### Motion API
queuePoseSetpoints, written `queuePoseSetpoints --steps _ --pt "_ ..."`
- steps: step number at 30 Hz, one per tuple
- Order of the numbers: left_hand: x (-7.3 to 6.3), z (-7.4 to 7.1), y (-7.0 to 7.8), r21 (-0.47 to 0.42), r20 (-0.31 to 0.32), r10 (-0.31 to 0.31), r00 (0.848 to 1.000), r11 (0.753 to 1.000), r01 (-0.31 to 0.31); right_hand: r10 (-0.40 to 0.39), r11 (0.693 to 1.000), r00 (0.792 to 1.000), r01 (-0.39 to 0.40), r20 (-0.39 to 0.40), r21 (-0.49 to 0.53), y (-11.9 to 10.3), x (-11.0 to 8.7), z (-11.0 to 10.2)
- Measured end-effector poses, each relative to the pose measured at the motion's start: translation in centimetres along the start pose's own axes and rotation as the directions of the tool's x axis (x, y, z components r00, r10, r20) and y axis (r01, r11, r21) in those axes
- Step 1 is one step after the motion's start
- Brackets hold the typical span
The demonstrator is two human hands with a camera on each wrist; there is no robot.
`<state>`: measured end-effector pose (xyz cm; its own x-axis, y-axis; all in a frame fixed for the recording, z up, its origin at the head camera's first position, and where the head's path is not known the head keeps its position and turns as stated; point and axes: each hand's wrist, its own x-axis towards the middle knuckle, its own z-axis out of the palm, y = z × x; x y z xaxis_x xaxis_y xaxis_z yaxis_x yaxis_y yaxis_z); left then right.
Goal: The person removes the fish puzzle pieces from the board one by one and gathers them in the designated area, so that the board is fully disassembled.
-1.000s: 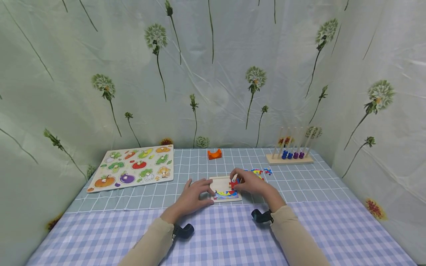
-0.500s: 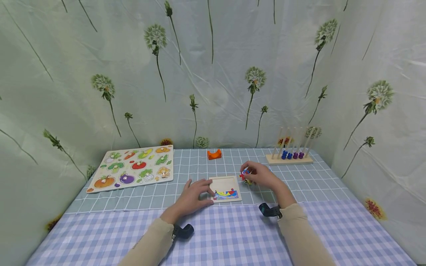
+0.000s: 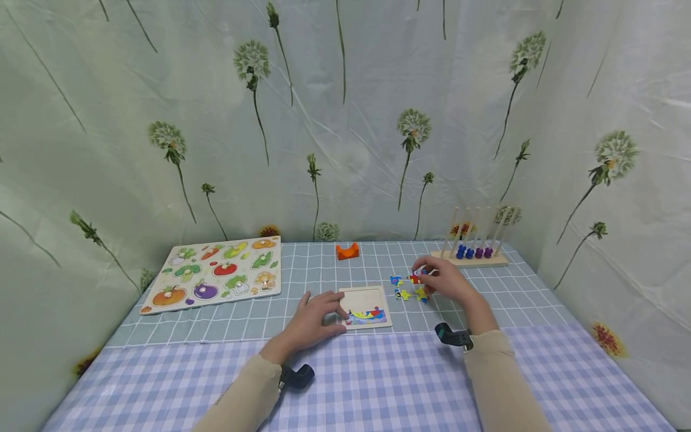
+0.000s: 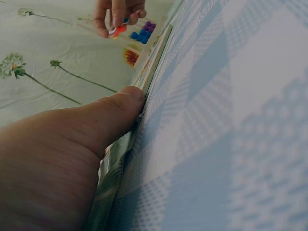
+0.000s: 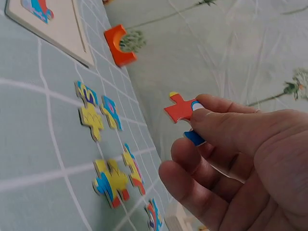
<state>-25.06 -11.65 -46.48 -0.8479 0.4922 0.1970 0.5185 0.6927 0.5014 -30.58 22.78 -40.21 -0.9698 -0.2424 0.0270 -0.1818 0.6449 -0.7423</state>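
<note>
We're apparently sorting: right hand (image 3: pixel 444 281) pinching 1 red piece (image 5: pixel 180 109) toward the tabletop's (image 3: pixel 345 384) far edge; left hand (image 3: pixel 313 319), fingers apart, touching the tray (image 3: pixel 358 299). Placing is probably calling for alignment.

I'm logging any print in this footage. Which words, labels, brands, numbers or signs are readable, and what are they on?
None: no text is readable in any view.
Vegetable board: pictures, no lettering I can make out.
Loose puzzle pieces and held red piece: coloured artwork, no readable characters.
Dark right-wrist device: any marking is too small to read.
</note>
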Motion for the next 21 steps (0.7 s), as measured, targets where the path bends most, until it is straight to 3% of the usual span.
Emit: queuePoseSetpoints --steps 8,17,21 --pt "0.0 0.1 -0.1 0.002 0.010 -0.012 1.000 1.000 0.012 0.034 0.999 0.999 -0.035 -0.016 -0.040 1.1 -0.3 -1.0" --pt "0.1 0.2 -0.1 0.005 0.025 -0.048 0.999 0.999 0.048 0.011 0.996 0.999 -0.015 -0.042 -0.093 2.6 -0.4 -1.5" --pt "0.2 0.2 -0.1 0.000 0.024 -0.046 0.999 0.999 0.046 0.057 0.994 0.998 -0.060 -0.029 -0.091 3.0 -0.6 -1.7"
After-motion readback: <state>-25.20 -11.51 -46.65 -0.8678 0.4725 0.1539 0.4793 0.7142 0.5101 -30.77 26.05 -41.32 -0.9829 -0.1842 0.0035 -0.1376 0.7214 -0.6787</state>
